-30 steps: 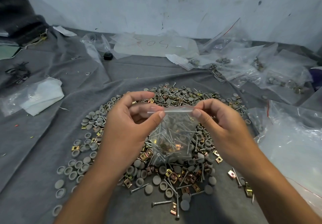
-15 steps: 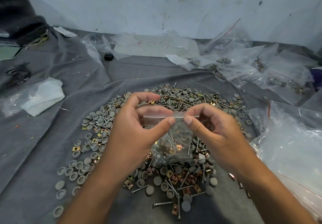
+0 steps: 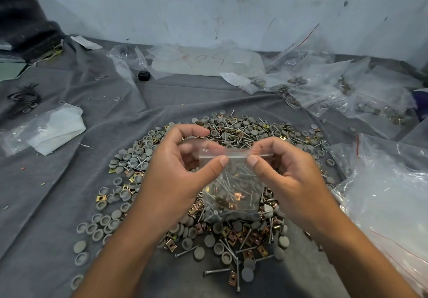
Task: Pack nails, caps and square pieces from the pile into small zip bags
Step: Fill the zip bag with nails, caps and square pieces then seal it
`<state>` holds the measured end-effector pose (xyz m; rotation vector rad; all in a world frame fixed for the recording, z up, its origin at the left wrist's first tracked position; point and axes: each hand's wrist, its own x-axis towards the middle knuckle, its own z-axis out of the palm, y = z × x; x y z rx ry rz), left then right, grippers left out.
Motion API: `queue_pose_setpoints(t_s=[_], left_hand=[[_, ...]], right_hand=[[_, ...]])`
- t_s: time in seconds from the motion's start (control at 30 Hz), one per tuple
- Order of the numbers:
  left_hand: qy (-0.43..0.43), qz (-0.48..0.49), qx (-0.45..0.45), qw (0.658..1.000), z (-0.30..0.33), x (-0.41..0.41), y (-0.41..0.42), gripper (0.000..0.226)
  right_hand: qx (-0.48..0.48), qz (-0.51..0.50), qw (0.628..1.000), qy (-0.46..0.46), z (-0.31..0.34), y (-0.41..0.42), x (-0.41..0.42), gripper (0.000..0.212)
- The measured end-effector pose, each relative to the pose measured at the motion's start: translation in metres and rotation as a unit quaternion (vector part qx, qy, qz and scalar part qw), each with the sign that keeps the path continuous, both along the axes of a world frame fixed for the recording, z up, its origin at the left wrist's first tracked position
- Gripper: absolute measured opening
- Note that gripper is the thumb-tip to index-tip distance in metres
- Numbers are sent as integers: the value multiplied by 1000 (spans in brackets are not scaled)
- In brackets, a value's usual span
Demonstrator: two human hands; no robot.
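While above the pile [image 3: 231, 135], zip bag [image 3: 234, 193] between pinching hands.

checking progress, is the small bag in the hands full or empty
Partly filled: nails and square pieces show through the small zip bag, which the left hand and right hand pinch by its top strip.

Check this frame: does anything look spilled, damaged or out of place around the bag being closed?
Nothing stands out. Both hands, left and right, pinch the top strip of the small clear zip bag, which hangs intact above the loose pile of nails, grey caps and brass square pieces on the grey cloth.
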<state>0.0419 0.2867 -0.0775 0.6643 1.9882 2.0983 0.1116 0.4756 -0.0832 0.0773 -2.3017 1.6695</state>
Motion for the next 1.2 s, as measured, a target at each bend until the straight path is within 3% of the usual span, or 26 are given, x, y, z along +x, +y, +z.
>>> queue_pose_setpoints(t_s=[0.2, 0.33, 0.6, 1.0, 1.2], left_hand=[[-8, 22, 4, 1000, 0, -5, -2, 43], [5, 20, 0, 1000, 1, -4, -2, 34], [-20, 33, -5, 999, 1, -7, -6, 49], [15, 28, -22, 999, -1, -4, -4, 34], [12, 26, -6, 1000, 1, -3, -3, 37]], right_hand=[[-26, -11, 1000, -6, -1, 3, -2, 6], [-58, 2, 998, 3, 1, 2, -2, 19], [-73, -35, 997, 20, 0, 5, -2, 23], [-66, -27, 997, 6, 1, 4, -2, 21], [-96, -8, 995, 2, 3, 2, 0, 29]])
